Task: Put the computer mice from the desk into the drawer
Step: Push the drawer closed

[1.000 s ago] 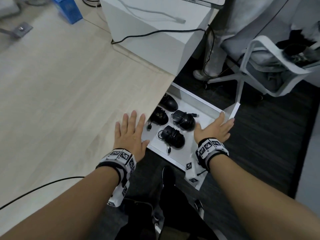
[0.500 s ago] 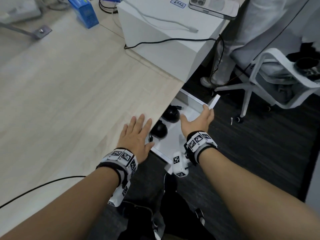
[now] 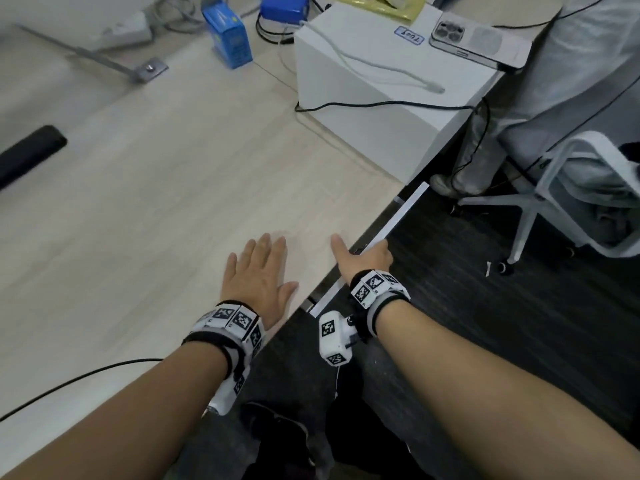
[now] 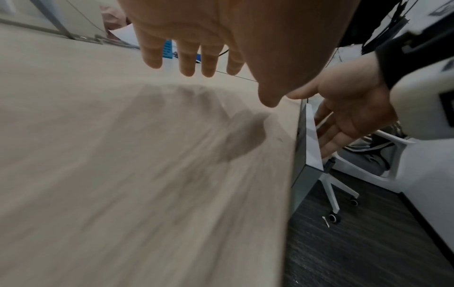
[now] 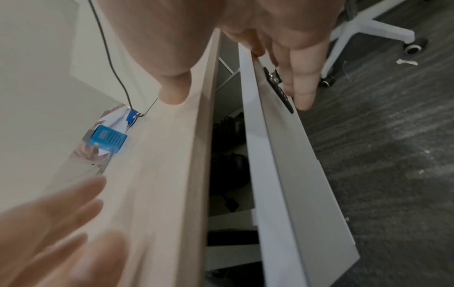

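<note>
The drawer (image 3: 401,216) is nearly closed — the right hand (image 3: 360,259) presses its front with straight fingers. Dark mice (image 5: 230,161) lie inside, seen through the gap. The left hand (image 3: 256,275) rests flat, empty, on the worktop (image 3: 156,202) — only closing remains, I judge.

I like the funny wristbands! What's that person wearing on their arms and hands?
Both forearms are bare, no sleeves or gloves. Each wrist has a black strap carrying white blocks printed with black square code patterns: one on the left hand, one on the right hand.
</note>
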